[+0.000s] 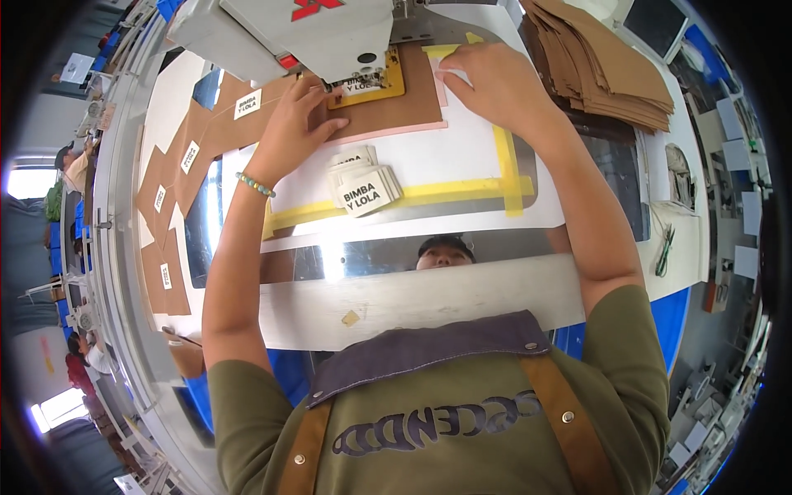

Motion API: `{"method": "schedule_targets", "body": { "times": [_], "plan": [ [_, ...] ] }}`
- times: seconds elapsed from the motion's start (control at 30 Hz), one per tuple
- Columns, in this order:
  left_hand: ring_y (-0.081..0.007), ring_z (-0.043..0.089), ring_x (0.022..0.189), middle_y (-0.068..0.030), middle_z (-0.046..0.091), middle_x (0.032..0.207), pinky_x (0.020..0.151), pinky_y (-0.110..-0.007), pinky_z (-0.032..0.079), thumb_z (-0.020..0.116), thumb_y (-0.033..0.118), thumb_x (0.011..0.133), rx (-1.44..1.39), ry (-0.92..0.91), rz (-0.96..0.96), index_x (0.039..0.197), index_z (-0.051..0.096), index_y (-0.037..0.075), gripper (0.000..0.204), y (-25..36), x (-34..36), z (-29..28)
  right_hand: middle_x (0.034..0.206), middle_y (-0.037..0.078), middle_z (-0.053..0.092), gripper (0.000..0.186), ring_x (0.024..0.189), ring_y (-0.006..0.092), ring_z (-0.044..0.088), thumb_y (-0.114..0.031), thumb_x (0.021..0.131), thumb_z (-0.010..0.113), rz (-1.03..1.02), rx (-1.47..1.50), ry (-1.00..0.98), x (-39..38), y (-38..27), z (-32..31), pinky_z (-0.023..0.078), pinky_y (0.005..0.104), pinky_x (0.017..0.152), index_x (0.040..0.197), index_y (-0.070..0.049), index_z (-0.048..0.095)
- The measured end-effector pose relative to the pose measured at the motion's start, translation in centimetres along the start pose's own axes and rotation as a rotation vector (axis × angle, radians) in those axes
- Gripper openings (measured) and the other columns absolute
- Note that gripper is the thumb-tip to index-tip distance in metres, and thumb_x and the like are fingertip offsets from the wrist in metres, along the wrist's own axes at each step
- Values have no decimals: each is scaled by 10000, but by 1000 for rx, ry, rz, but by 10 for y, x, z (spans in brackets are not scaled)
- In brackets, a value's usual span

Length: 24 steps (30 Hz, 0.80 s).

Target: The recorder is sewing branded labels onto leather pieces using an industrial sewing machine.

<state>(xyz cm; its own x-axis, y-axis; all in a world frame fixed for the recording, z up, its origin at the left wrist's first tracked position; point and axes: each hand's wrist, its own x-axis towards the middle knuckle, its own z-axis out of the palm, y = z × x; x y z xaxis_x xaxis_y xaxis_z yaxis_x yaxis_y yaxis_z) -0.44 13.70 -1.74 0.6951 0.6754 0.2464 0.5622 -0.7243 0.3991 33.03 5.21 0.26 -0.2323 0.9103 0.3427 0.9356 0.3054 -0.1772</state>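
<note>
White table (681,264) w/ white machine (330,37) at far ctr. Stack of brown sheets (602,66) far R. Brown panel (396,115) under machine, btwn hands. R hand (499,82) at panel's R edge; can't tell if grip is pinching. L hand (295,120) on panel's L part, fingers apart, grip released. Yellow frame (399,78) atop panel; white label pile (365,196) just nearer.

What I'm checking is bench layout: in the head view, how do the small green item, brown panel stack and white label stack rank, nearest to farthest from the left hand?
1. White label stack: below-right of the left hand.
2. Brown panel stack: upper right.
3. Small green item: far right, lower.
</note>
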Motion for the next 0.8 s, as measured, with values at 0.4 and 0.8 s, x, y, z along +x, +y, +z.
{"method": "schedule_targets", "body": {
  "times": [0.4, 0.8],
  "plan": [
    [-283, 527, 1472, -67, 548, 1616, 1223, -422, 476, 922, 211, 845, -172, -126, 25, 1503, 691, 144, 701, -50, -13, -20, 1205, 82, 771, 345, 1137, 308, 720, -345, 979, 757, -111, 38, -214, -2, -30, -1, 581, 434, 963, 1157, -53, 806],
    [-302, 686, 1097, -78, 747, 1178, 955, -416, 593, 880, 196, 879, -94, 150, 183, 1127, 843, 57, 287, -9, -3, 22, 1129, 107, 729, 324, 1082, 324, 716, -287, 969, 773, -168, -49, -433, -40, -45, -48, 586, 457, 913, 1186, -47, 756]
  ]
}}
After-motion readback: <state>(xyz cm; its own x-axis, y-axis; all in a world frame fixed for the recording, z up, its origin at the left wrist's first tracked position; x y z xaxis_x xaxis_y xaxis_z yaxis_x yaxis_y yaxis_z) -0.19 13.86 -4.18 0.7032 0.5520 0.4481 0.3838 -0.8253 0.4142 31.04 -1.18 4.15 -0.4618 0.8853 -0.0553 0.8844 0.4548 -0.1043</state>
